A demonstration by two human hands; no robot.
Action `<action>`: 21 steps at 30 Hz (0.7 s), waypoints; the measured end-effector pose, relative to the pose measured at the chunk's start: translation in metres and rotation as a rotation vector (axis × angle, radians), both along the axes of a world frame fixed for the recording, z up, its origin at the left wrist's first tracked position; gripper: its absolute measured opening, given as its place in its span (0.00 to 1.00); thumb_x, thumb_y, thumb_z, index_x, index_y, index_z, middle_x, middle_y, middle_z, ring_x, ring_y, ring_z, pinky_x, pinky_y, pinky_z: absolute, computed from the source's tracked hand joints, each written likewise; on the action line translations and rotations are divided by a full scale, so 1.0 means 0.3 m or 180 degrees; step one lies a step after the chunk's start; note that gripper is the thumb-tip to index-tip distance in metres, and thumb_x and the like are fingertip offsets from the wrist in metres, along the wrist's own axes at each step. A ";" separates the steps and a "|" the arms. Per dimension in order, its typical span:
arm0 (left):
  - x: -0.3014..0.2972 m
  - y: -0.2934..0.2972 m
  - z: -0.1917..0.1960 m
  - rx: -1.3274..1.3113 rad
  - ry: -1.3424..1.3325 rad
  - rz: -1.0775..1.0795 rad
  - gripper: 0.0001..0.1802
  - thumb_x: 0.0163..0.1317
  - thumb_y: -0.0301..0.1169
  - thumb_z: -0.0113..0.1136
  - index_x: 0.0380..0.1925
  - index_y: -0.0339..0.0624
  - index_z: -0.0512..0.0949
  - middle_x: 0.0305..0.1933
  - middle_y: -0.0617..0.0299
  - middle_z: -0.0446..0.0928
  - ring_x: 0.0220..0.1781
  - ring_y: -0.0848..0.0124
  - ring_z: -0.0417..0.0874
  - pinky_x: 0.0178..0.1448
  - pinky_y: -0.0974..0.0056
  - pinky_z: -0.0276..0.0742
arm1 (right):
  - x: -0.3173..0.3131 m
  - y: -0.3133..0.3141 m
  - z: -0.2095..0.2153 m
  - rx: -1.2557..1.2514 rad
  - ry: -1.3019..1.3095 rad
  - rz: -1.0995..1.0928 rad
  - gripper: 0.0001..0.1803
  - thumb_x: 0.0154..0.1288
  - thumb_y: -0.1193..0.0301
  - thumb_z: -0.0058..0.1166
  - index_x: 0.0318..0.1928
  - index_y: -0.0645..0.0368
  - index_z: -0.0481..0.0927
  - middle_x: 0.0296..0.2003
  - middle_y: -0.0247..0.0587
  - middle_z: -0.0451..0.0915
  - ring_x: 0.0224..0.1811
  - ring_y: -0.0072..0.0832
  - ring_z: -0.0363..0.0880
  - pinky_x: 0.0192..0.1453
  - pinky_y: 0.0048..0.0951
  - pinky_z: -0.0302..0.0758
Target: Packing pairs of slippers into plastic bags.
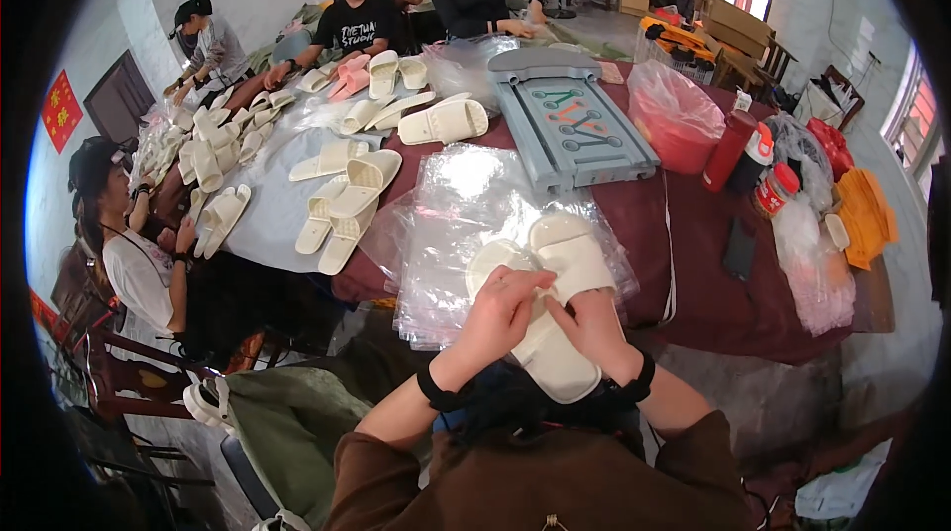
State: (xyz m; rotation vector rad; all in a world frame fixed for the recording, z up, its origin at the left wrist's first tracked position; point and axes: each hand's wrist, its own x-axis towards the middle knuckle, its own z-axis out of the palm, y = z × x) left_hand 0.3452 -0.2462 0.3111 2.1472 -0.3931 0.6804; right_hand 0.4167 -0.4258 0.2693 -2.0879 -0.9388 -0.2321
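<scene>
Before me a pair of cream slippers lies with toes pointing away, over a stack of clear plastic bags (pixel 436 278). My left hand (pixel 503 308) is bent over the left slipper (pixel 487 262), its fingers pinched together near the inner edges of the two straps. The right slipper (pixel 570 244) is held by my right hand (pixel 597 325); its thumb lies at the strap's rear edge, and the other fingers are mostly hidden. This slipper's heel (pixel 563 368) reaches toward me past the table edge.
Loose cream slippers (pixel 362 184) lie left of the bags, and a large pile (pixel 213 145) is farther left. A grey plastic board (pixel 575 125) lies ahead. At right are a red bag-lined tub (pixel 674 120), bottles (pixel 730 147) and a phone (pixel 739 249). Several people sit around the table.
</scene>
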 end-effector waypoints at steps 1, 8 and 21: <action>0.006 -0.004 -0.006 -0.0195 0.0212 0.0092 0.19 0.57 0.16 0.57 0.49 0.40 0.83 0.43 0.56 0.83 0.42 0.56 0.78 0.49 0.58 0.76 | -0.010 0.000 -0.013 -0.0120 -0.0048 0.0042 0.22 0.67 0.62 0.60 0.21 0.65 0.79 0.21 0.56 0.78 0.25 0.52 0.79 0.33 0.49 0.71; 0.034 -0.026 -0.027 0.0571 0.0330 0.0526 0.11 0.59 0.27 0.65 0.42 0.43 0.86 0.38 0.57 0.81 0.42 0.55 0.80 0.47 0.57 0.77 | -0.031 0.018 -0.008 -0.0849 0.0160 0.0157 0.19 0.65 0.62 0.59 0.23 0.64 0.82 0.25 0.56 0.81 0.32 0.51 0.81 0.39 0.50 0.75; -0.019 -0.085 0.045 0.0555 -0.0277 -0.0121 0.15 0.53 0.18 0.62 0.41 0.44 0.86 0.44 0.57 0.81 0.46 0.53 0.82 0.50 0.55 0.80 | 0.053 0.100 -0.143 0.0742 0.0007 0.0037 0.09 0.58 0.70 0.60 0.31 0.64 0.78 0.27 0.50 0.79 0.33 0.48 0.80 0.36 0.45 0.75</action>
